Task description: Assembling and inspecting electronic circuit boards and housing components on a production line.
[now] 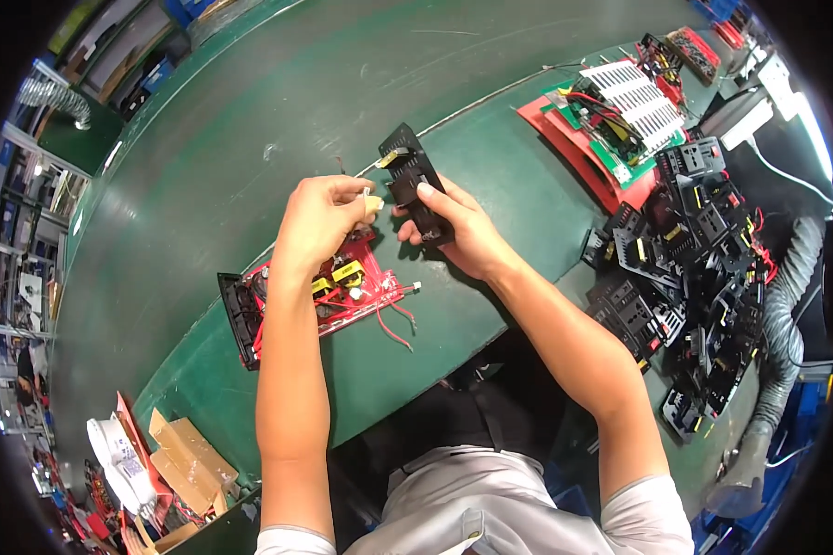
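My right hand [467, 227] grips a black slotted plastic panel [413, 180], held tilted above the green bench with the thumb on its face. A small yellowish part sits near the panel's upper left edge. My left hand [322, 222] is pinched on a small white and yellow piece [371, 205], just left of the panel; its exact kind is too small to tell. Beneath my left forearm lies a red open-cased circuit unit [361, 287] with yellow-wrapped components, loose red wires and a black end panel [239, 319] at its left.
Many black panels [703, 268] are heaped at the right, beside a grey flexible duct [782, 324]. At the far right, a green circuit board with white fins [634, 106] rests on red sheets [574, 153]. A cardboard box [190, 458] stands at the lower left.
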Motion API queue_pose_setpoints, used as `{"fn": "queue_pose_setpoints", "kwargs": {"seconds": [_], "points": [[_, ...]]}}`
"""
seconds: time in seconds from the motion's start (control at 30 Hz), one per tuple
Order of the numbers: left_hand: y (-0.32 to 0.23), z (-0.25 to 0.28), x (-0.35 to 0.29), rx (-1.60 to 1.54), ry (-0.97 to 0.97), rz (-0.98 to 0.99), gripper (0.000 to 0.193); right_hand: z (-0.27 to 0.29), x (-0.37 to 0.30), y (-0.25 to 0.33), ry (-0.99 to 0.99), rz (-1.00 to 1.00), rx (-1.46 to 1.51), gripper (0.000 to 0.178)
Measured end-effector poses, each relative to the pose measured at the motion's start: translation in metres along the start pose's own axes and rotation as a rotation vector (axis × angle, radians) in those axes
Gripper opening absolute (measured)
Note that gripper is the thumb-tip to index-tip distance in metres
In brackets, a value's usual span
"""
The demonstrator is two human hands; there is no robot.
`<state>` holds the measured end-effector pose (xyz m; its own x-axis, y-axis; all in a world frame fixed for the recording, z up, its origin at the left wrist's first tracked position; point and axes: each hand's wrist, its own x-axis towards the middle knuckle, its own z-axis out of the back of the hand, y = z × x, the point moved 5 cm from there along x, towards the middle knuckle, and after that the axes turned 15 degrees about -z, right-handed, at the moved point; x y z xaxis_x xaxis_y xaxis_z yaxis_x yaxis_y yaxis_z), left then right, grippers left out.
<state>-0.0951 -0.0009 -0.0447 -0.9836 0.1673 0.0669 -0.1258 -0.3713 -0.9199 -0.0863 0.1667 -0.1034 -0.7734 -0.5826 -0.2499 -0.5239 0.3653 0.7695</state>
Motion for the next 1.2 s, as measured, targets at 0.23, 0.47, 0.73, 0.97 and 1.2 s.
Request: {"fn": "queue_pose_setpoints", "kwargs": {"seconds": [0.23, 0.47, 0.73, 0.97, 1.2], "points": [[-0.003, -0.005, -0.001, 0.141, 0.085, -0.001, 0.021, -0.002, 0.001, -0.001, 0.020, -0.004, -0.028, 0.038], [-0.009, -0.007, 0.000, 0.330, 0.012, -0.107, 0.022, -0.003, 0.000, 0.001, -0.006, 0.009, -0.087, 0.035], [-0.014, -0.004, -0.003, 0.461, -0.040, -0.204, 0.018, -0.006, 0.001, -0.001, -0.077, 0.015, -0.228, 0.034], [-0.017, -0.008, 0.000, 0.444, 0.007, -0.213, 0.021, -0.001, 0.004, -0.001, -0.050, 0.031, -0.150, 0.034], [-0.027, 0.002, -0.015, 0.409, -0.043, -0.261, 0.035, 0.007, 0.005, -0.003, -0.056, -0.016, 0.138, 0.036]]}}
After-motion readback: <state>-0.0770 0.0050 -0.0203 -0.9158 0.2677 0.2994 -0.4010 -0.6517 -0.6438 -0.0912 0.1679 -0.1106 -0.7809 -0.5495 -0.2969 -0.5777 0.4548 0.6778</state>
